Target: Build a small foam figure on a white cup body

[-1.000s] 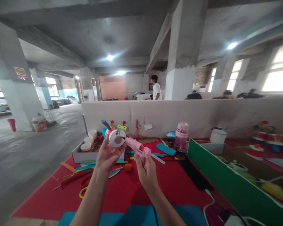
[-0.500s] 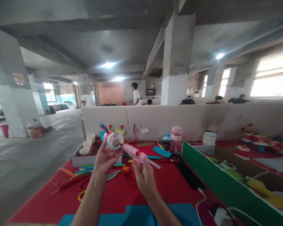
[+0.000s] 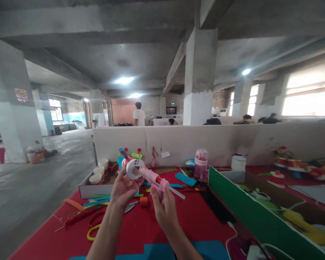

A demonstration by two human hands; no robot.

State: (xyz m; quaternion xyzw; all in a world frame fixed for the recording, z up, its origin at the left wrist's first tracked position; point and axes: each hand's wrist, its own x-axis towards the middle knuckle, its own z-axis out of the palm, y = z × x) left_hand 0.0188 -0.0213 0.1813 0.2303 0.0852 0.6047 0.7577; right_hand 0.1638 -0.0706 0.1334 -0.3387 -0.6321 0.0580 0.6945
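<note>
My left hand [image 3: 126, 191] is closed on a red and white paper cup [image 3: 130, 164], tilted so that a round white face with dark print and a grey-brown patch shows. A blue strip [image 3: 122, 153] sticks up from the cup's top left. In my right hand [image 3: 164, 206] is a pink hot glue gun [image 3: 151, 178], a clear glue stick [image 3: 177, 192] protruding from its back end. Its nozzle points left at the cup's face, close to the patch; whether it touches, I cannot tell. A small red light glows on the gun.
Scissors with yellow handles [image 3: 93, 232], paper strips [image 3: 97, 199] and an orange roll [image 3: 143, 201] lie on the red tabletop [image 3: 141, 227]. White cups [image 3: 95, 178] stand in a box at left. A green-sided box [image 3: 241, 206] is at right, a pink bottle [image 3: 201, 162] behind.
The glue gun's nozzle has moved in over the cup's face, and the cup has turned slightly. In the background, a person in white has moved left. The view has tilted up slightly.
</note>
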